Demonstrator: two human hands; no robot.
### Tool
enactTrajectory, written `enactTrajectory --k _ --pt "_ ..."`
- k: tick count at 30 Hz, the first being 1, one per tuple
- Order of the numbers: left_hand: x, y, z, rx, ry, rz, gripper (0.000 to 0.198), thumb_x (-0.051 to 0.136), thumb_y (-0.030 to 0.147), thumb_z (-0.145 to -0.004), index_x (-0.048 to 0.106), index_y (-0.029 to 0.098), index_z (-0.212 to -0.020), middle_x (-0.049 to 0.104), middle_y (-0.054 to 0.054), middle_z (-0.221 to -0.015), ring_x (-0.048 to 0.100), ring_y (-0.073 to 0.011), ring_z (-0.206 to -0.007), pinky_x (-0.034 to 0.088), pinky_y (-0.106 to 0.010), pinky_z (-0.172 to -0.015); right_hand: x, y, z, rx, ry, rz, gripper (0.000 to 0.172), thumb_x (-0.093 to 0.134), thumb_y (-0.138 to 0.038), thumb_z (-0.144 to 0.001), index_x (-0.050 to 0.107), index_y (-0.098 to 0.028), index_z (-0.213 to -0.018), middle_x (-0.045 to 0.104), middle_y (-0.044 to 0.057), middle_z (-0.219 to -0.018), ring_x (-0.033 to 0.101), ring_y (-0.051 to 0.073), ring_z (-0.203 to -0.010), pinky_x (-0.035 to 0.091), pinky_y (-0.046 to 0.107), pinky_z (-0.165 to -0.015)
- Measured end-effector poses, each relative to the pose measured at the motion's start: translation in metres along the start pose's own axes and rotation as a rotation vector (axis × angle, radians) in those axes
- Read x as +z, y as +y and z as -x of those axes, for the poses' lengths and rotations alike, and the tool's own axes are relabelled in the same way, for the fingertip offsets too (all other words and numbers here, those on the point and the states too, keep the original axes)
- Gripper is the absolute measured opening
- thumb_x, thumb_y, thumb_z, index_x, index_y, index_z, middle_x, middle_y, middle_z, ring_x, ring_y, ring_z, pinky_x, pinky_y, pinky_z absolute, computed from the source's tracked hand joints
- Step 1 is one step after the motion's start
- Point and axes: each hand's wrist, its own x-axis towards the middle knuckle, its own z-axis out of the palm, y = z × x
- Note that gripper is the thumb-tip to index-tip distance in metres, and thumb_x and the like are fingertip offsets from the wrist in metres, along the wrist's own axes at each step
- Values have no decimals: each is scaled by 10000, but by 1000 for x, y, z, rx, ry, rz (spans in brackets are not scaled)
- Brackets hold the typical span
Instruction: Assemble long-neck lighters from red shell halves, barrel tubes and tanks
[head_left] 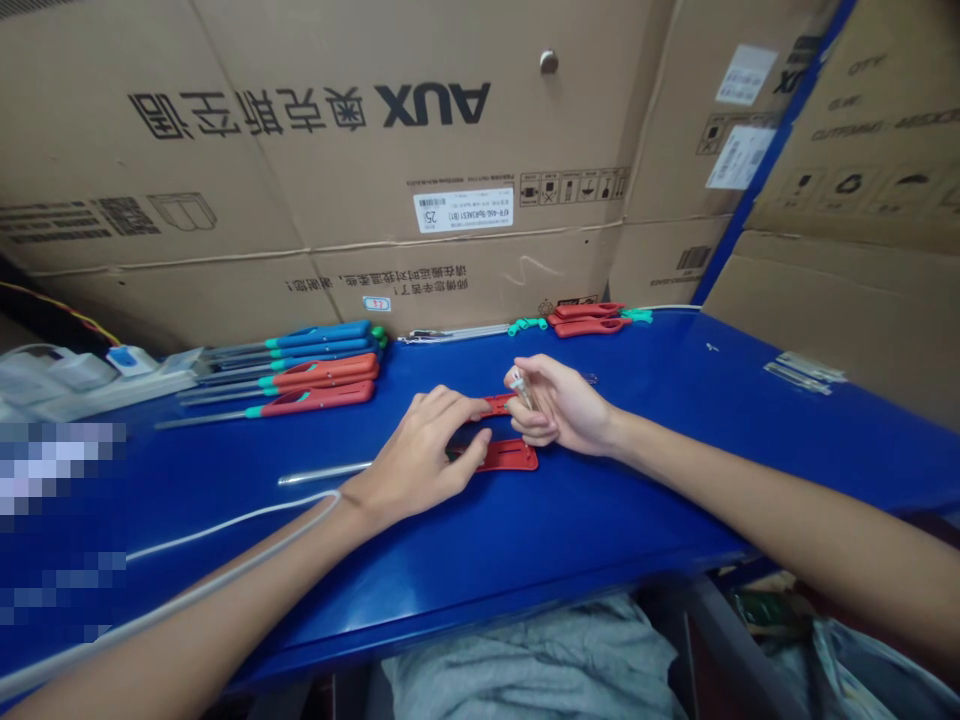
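Note:
On the blue table (pixel 450 560), my left hand (pixel 427 450) rests over a red plastic shell (pixel 512 457), with thumb and fingers apart. A thin metal rod (pixel 322 473) sticks out to the left from under that hand. My left fingertips are at a second red piece (pixel 496 405), just behind the shell. My right hand (pixel 559 405) is closed around a small clear part (pixel 523 386) with a whitish top, held upright above the red pieces. What lies under my left palm is hidden.
Red and blue long-necked lighters (pixel 322 372) lie at the back left, beside a white power strip (pixel 127 385). Along the back are thin rods (pixel 457 332), green pieces (pixel 527 325) and red handles (pixel 589 320). Metal strips (pixel 806 372) lie right; cardboard (pixel 360 180) stands behind.

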Motion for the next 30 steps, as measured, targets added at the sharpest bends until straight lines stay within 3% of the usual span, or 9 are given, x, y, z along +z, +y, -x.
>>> enactTrajectory --k 9,17,25,30 --pt "0 0 0 -1 -33 -6 169 523 219 -906 610 177 -1044 679 -65 -986 578 -219 -912 456 -395 -830 -5 -1 -3 -8 90 -46 435 255 -455 -970 480 -195 -703 364 -57 -385 213 90 -342 163 201 -377" --pt "0 0 1 6 -32 -10 153 526 212 -906 606 171 -1029 675 -60 -987 575 -216 -913 448 -394 -825 -3 -3 -2 17 144 -100 420 306 -399 -933 476 -178 -620 352 -39 -435 243 83 -384 172 198 -394" --pt "1 -1 1 9 -37 -9 164 522 216 -907 603 172 -1042 674 -65 -1004 581 -218 -917 443 -404 -845 -5 -1 -3 41 108 -80 642 271 -570 -961 544 -146 -563 381 -17 -468 332 90 -416 244 216 -428" --pt "0 -1 0 18 -45 -15 155 507 213 -907 597 176 -1028 673 -64 -988 592 -217 -909 438 -417 -875 -2 0 -3 24 118 -52 549 454 -506 -902 528 -151 -490 411 -7 -465 363 100 -453 283 236 -462"
